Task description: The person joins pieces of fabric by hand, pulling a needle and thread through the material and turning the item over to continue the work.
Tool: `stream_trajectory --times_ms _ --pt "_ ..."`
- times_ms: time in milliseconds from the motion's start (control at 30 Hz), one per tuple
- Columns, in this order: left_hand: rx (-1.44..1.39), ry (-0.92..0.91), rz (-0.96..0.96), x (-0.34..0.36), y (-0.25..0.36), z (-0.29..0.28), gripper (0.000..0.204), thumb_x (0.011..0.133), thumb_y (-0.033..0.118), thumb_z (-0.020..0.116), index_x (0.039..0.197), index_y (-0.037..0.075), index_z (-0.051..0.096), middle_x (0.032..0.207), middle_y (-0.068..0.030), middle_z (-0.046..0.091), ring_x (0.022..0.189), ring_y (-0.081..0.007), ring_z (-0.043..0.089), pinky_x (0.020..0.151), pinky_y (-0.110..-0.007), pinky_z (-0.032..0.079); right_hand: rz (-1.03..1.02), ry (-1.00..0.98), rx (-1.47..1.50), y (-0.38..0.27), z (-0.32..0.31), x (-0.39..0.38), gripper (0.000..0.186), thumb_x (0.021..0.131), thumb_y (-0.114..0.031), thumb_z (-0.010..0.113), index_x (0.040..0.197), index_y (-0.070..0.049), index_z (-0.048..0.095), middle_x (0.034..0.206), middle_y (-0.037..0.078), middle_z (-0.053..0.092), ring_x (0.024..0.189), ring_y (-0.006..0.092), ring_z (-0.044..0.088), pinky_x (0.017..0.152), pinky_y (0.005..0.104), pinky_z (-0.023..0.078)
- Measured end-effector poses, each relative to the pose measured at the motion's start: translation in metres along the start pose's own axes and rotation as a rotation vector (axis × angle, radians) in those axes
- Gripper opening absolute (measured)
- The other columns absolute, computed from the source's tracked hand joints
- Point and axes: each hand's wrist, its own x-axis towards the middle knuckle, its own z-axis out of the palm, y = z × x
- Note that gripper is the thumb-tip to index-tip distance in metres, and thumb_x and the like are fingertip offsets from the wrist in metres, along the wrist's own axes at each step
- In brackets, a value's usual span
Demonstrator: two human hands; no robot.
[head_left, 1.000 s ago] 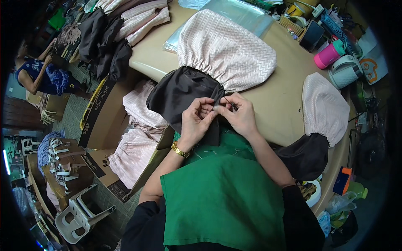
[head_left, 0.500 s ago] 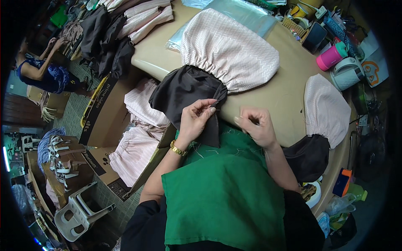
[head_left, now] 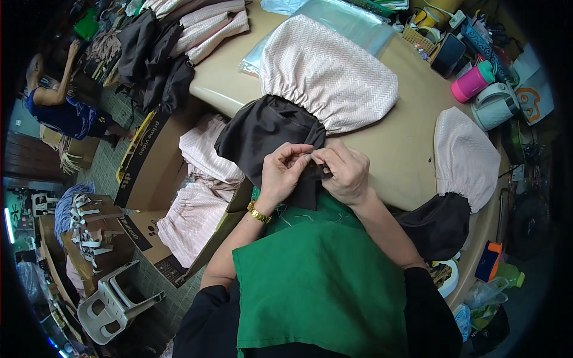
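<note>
My left hand point(head_left: 283, 175), with a gold watch point(head_left: 259, 213), pinches the edge of dark fabric point(head_left: 256, 134) that joins the gathered pale herringbone fabric point(head_left: 328, 71). My right hand point(head_left: 346, 174) meets it there, fingers curled round a small dark object I cannot make out. A second pale and dark piece point(head_left: 462, 149) lies to the right. Green cloth point(head_left: 319, 280) covers my front, with loose threads above it.
The beige table point(head_left: 400, 149) holds plastic sheets point(head_left: 370, 33), fabric piles point(head_left: 203, 30), a phone point(head_left: 446, 53), a pink flask point(head_left: 468, 86) and a kettle point(head_left: 494, 104). An open carton point(head_left: 143, 167) of pale cloth and a plastic chair point(head_left: 116, 301) stand left. A co-worker point(head_left: 59, 101) works far left.
My right hand moved away rightward by half a second ago and has come back to my left hand at the fabric edge. The co-worker's arm has risen.
</note>
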Motion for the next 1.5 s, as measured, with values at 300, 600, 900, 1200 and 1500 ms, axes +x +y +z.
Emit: stream_trajectory --times_ms 300,600,900,1200,1500 --pt "-0.523 -0.073 -0.296 0.005 -0.011 -0.011 0.023 0.091 0.006 0.061 0.112 -0.004 0.063 0.096 -0.0004 0.066 0.080 -0.0038 0.058 0.073 -0.019 0.048 0.655 -0.225 0.461 0.028 -0.005 0.007 0.013 0.082 -0.010 0.071 0.092 -0.002 0.068 0.084 0.008 0.068 0.065 0.0118 0.057 0.065 0.0304 0.048" --pt "0.386 -0.049 0.096 0.002 0.023 -0.012 0.039 0.079 0.005 0.074 0.116 -0.002 0.062 0.094 -0.0028 0.064 0.082 -0.0051 0.055 0.075 -0.020 0.046 0.585 -0.235 0.317 0.052 0.017 -0.004 0.013 0.083 -0.006 0.069 0.093 0.001 0.066 0.079 0.008 0.065 0.071 0.0121 0.058 0.067 0.0274 0.046" --pt "-0.108 -0.164 -0.120 0.014 -0.002 -0.017 0.030 0.085 0.001 0.067 0.113 -0.003 0.059 0.095 -0.0012 0.062 0.083 -0.0053 0.057 0.080 -0.020 0.047 0.437 -0.194 0.330 0.038 0.013 -0.002 0.012 0.078 -0.006 0.072 0.087 0.000 0.067 0.082 0.011 0.062 0.077 0.0265 0.062 0.069 0.0334 0.047" --pt "0.630 0.042 0.210 0.011 0.046 -0.001 0.025 0.075 0.011 0.079 0.096 0.001 0.071 0.089 -0.0028 0.057 0.061 -0.0073 0.049 0.054 -0.023 0.042 0.447 -0.233 0.269 0.041 0.015 0.000 0.013 0.076 -0.008 0.073 0.084 0.000 0.066 0.080 0.012 0.060 0.071 0.0284 0.060 0.065 0.0356 0.045" --pt "-0.222 -0.088 -0.192 0.022 0.002 -0.013 0.015 0.094 0.011 0.059 0.091 -0.003 0.058 0.090 -0.0135 0.069 0.079 -0.0165 0.069 0.070 -0.024 0.057 0.412 -0.245 0.295 0.040 0.014 -0.001 0.013 0.076 -0.008 0.072 0.085 0.000 0.067 0.079 0.013 0.060 0.073 0.0287 0.061 0.066 0.0355 0.046"
